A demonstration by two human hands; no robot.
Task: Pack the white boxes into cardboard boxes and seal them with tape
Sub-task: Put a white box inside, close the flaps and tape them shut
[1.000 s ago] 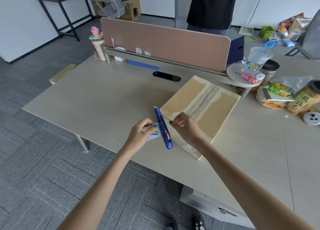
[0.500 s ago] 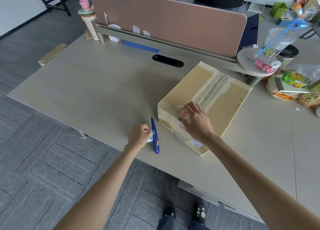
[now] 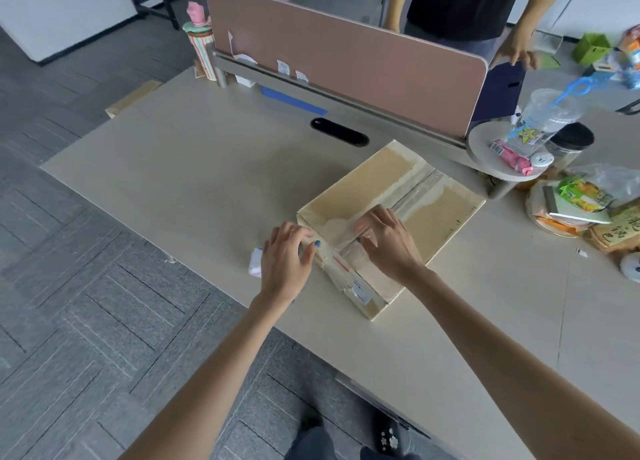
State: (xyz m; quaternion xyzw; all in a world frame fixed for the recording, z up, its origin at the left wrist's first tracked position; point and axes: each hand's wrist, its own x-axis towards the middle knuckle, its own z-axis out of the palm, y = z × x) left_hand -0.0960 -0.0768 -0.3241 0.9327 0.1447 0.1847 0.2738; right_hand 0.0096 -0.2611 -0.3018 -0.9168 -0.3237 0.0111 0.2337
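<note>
Toward the near edge of the counter (image 3: 207, 182) sat the cardboard box (image 3: 436, 217), its flaps closed and a strip of clear tape (image 3: 415, 189) running along the centre seam. The right grip (image 3: 386, 243) lay flat on the top with its fingers straight, pressing the tape's near end. The left grip (image 3: 285, 257) was spread loosely, holding nothing, with its fingertips touching the box's near left corner. A small white item (image 3: 255, 267) lay on the counter just beside it. The box looked stiff but scuffed, probably light enough to shift with one hand. It would best be taken by two opposite side walls, since the tape seemed slick. Half a second earlier the left grip had pinched that white item beside a blue cutter, apart from the box; it had since let go and come across to the corner. The cutter was no longer in sight.
</note>
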